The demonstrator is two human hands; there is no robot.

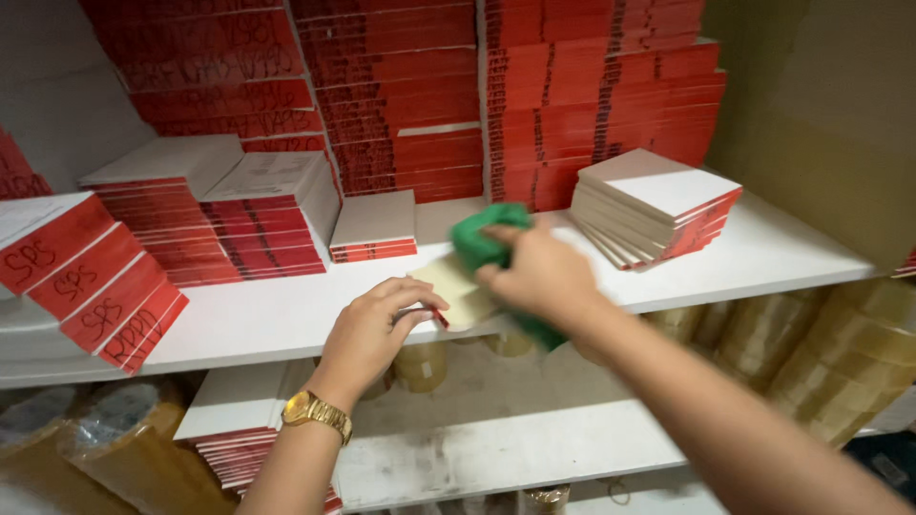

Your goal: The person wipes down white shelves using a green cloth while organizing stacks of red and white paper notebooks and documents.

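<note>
Pinning a small cream booklet (456,291) at the shelf (286,315) front edge with curled left hand (377,329); right hand (539,272), clenched on a green cloth (482,238), wiping its cover, seemingly midway, stacks of red-edged booklets (658,205) waiting behind

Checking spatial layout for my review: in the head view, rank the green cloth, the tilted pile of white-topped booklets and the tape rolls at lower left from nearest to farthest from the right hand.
1. Green cloth: gripped in the right hand.
2. Tilted pile of white-topped booklets: on the shelf, just right.
3. Tape rolls: lower shelf, far left.
</note>
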